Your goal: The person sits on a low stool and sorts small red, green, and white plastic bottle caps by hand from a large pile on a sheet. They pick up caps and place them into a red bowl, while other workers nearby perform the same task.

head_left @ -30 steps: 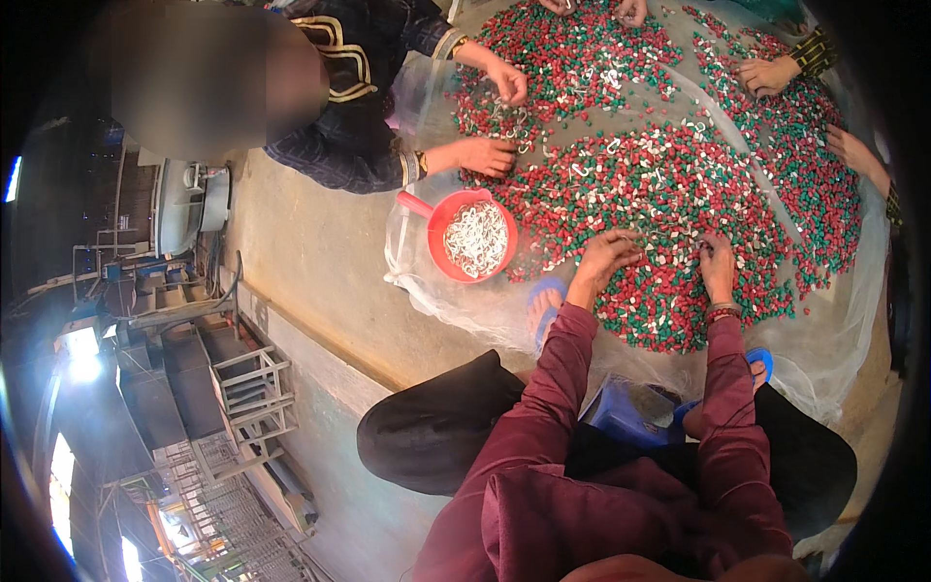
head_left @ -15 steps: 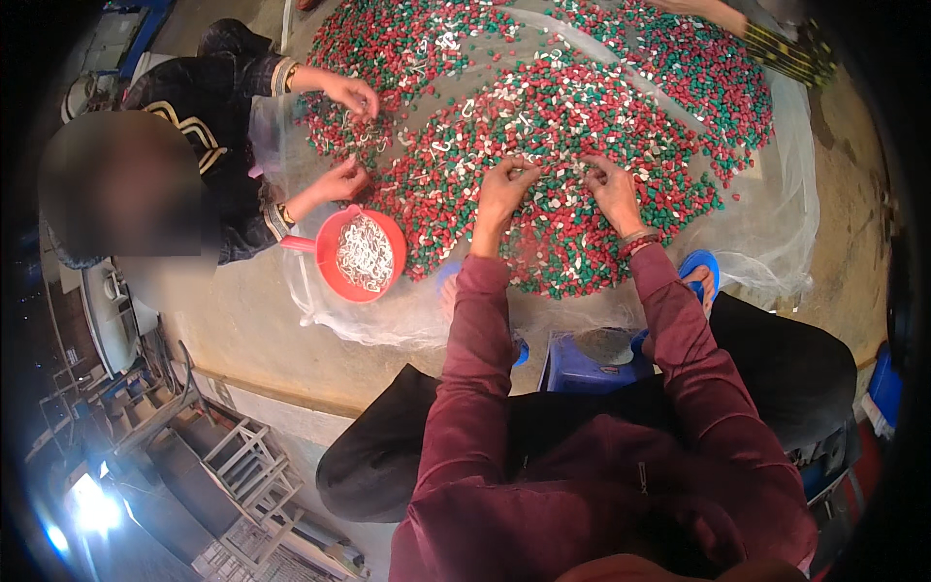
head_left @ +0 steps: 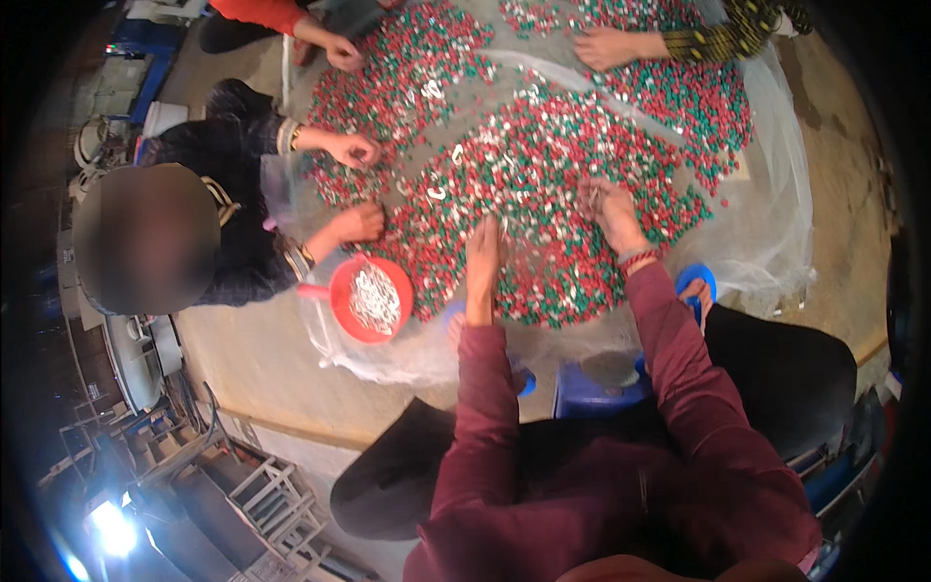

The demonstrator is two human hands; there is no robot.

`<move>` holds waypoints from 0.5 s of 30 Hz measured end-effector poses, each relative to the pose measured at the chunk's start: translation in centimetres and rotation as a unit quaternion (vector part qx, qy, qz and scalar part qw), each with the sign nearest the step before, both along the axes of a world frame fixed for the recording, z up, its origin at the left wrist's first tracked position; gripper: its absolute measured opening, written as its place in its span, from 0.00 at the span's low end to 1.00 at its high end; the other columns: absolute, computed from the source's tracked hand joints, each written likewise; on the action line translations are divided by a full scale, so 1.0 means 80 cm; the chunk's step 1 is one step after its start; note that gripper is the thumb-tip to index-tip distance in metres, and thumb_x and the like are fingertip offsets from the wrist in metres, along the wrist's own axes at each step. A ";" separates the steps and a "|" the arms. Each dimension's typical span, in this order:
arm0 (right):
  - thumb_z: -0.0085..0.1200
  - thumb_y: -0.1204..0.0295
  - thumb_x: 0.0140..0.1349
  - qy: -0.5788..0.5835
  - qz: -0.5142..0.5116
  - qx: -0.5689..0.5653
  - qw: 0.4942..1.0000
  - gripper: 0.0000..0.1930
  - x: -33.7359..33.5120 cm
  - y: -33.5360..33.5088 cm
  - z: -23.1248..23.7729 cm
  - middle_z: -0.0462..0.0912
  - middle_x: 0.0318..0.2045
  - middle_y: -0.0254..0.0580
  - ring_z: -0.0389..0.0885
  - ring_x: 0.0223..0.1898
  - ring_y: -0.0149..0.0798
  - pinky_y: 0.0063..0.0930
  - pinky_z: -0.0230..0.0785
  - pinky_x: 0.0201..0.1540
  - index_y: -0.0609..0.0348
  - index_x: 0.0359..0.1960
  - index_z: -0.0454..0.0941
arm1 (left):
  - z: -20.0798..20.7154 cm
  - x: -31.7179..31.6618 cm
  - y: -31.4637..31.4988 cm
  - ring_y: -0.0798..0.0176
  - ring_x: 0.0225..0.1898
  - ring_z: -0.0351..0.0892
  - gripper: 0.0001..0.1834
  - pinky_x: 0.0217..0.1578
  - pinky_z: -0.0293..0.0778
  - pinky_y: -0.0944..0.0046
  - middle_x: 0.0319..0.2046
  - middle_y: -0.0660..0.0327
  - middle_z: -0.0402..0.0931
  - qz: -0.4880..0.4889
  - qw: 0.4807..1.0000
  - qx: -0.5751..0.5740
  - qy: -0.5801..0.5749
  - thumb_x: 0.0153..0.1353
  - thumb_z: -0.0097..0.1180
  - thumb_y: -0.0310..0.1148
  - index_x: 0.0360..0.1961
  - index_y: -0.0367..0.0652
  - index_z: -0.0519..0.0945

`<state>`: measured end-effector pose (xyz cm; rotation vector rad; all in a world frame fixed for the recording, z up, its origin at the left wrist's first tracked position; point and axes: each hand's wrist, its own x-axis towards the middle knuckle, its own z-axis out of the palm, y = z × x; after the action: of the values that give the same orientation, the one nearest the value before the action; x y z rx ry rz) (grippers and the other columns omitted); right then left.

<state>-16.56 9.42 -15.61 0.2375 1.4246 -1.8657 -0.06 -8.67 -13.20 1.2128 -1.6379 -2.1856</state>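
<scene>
A wide pile of small red, green and white pieces point(head_left: 553, 281) is spread in front of me. My left hand point(head_left: 482, 254) reaches into its near left part, fingers pressed together and pointing down; what they hold, if anything, is hidden. Farther right, over the pile's middle, my right hand point(head_left: 613, 213) has its fingers curled together. Pale bits show by those fingertips, too blurred to name. Some white hook-shaped pieces point(head_left: 436, 193) lie among the rest. Left of my left hand stands a red handled bowl point(head_left: 405, 289) holding many similar white pieces.
Under the pile lies a clear plastic sheet point(head_left: 388, 367). A person in black point(head_left: 242, 145) sits at the left, both hands by the pile. Other hands reach in from the far left point(head_left: 343, 53) and far right point(head_left: 611, 47). A blue stool point(head_left: 587, 393) shows between my legs.
My left hand has come nearer me and turned downward. My right hand's fingers have curled in. The view has shifted, bringing in the far people's arms; the left person's lower hand has moved toward the pile.
</scene>
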 end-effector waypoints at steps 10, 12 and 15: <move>0.55 0.69 0.56 0.404 0.269 0.393 0.781 0.10 0.005 -0.058 -0.040 0.78 0.39 0.51 0.78 0.41 0.54 0.47 0.71 0.42 0.61 0.36 0.73 | -0.015 -0.020 -0.013 0.70 0.28 0.71 0.06 0.22 0.65 0.71 0.30 0.68 0.73 0.040 0.966 0.208 0.147 0.60 0.56 0.35 0.34 0.46 0.76; 0.54 0.72 0.56 0.429 0.282 0.392 0.763 0.08 0.005 -0.059 -0.045 0.77 0.40 0.51 0.78 0.42 0.54 0.47 0.71 0.43 0.61 0.36 0.74 | -0.024 -0.047 -0.028 0.66 0.24 0.73 0.10 0.23 0.69 0.67 0.29 0.63 0.75 -0.047 0.998 -0.045 0.005 0.55 0.60 0.34 0.37 0.43 0.77; 0.56 0.72 0.54 0.373 0.230 0.305 0.845 0.06 0.000 -0.044 -0.046 0.78 0.25 0.44 0.80 0.30 0.44 0.37 0.72 0.34 0.61 0.32 0.76 | -0.041 -0.071 -0.037 0.51 0.30 0.81 0.15 0.33 0.75 0.55 0.28 0.50 0.80 -0.181 0.829 -0.501 -0.170 0.54 0.61 0.40 0.32 0.37 0.79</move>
<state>-16.53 5.89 -19.31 -0.5598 2.3332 -1.0712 -5.73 -11.67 -16.49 0.9855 -2.7692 -0.8435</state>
